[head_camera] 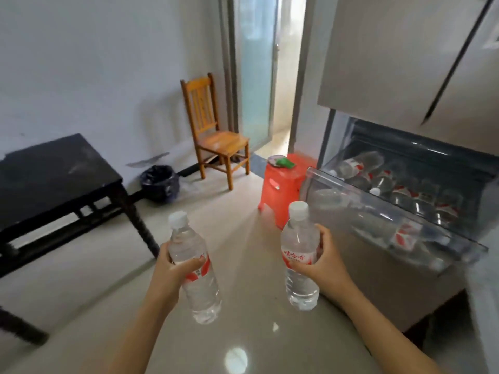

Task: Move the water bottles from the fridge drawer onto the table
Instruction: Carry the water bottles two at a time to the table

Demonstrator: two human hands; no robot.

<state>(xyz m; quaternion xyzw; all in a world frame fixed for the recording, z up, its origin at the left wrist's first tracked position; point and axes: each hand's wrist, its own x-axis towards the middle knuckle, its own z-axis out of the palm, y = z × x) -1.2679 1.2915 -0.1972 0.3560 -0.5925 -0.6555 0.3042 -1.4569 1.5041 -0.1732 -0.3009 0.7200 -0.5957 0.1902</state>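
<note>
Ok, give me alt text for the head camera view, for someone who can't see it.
Two bare hands each hold a water bottle upright: left hand on one bottle, right hand on another. An open fridge drawer of bottles is right, a dark table left.

One view only, and it is riding on the person's head, looking forward and down across the pale floor [243, 333]. The wide lens is bending the edges. Both forearms are reaching up from the bottom edge, close to the lens. The dark table [48, 171] is sitting at the left, the open fridge drawer [391, 211] at the right, a wooden chair [213, 130] and doorway farther ahead.
</note>
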